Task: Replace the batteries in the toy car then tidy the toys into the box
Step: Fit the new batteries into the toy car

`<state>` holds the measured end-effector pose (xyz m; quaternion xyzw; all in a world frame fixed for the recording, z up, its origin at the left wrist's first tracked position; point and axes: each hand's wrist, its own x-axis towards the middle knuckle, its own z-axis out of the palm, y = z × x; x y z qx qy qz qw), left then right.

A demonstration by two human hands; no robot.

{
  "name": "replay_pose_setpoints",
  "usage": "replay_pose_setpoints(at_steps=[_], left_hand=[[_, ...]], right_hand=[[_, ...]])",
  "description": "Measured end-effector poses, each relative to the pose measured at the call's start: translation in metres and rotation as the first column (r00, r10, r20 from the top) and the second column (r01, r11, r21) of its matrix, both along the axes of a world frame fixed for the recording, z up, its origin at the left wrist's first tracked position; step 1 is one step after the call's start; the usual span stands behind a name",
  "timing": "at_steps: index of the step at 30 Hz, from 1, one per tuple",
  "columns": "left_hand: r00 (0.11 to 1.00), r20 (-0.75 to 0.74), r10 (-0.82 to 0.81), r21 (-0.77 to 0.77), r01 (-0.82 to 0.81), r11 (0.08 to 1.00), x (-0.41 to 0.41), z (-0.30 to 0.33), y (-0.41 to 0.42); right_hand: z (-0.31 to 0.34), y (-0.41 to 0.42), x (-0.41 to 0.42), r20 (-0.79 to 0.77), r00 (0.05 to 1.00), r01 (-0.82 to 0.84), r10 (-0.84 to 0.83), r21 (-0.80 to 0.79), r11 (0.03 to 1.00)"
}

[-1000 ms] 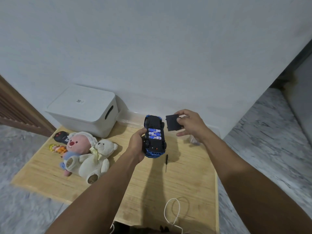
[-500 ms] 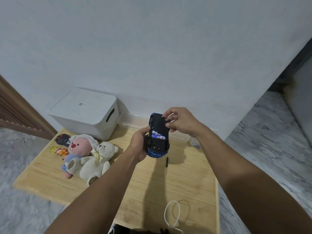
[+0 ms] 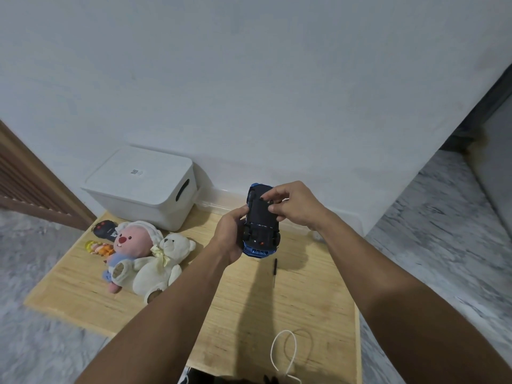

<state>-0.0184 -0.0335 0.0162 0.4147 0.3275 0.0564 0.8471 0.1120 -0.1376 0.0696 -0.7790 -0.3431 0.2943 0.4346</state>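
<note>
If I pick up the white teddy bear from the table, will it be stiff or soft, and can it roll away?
The white teddy bear looks plush, so it is probably soft, floppy and light for its size. It lies slumped against the pink plush toy on the table, so it should sag rather than roll. It seems unlikely to break.

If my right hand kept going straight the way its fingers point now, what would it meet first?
The right hand points left, its fingertips already at the black underside of the toy car, so the car comes first. Just beyond it is the left hand gripping the car's other side. Depth looks close, though one view cannot confirm contact.
</note>
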Motion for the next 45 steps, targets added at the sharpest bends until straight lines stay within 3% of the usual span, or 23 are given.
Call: replay_pose_setpoints(at_steps=[13, 20, 29, 34, 38, 41, 45], left_hand=[[1.000, -0.003, 0.021, -0.022, -0.021, 1.000, -0.002, -0.002, -0.003], [0.998, -0.008, 0.064, -0.007, -0.064, 0.998, -0.001, -0.004, -0.003], [0.995, 0.023, 0.096, 0.070, -0.098, 0.993, 0.000, -0.003, -0.006], [0.991, 0.049, 0.123, 0.183, -0.130, 0.974, 0.001, -0.004, -0.008], [0.990, 0.002, 0.142, 0.204, -0.139, 0.969, -0.004, -0.011, -0.006], [0.987, -0.073, 0.147, 0.209, -0.129, 0.969, -0.009, -0.022, -0.006], [0.976, -0.150, 0.156, 0.180, -0.128, 0.975, -0.020, -0.035, -0.004]], right_hand=[[-0.003, 0.001, -0.006, 0.071, 0.997, 0.006, -0.001, -0.069, 0.998], [-0.005, 0.004, -0.013, 0.314, 0.948, -0.004, 0.047, -0.137, 0.991], [-0.013, 0.006, -0.023, 0.440, 0.895, 0.140, -0.076, -0.115, 0.984], [-0.014, 0.004, -0.031, 0.517, 0.855, 0.128, -0.041, -0.133, 0.983], [-0.024, 0.004, -0.030, 0.458, 0.889, 0.117, -0.018, -0.189, 0.975], [-0.037, 0.000, -0.027, 0.296, 0.955, 0.048, 0.011, -0.192, 0.980], [-0.062, -0.011, -0.025, 0.118, 0.976, 0.199, -0.182, -0.146, 0.969]])
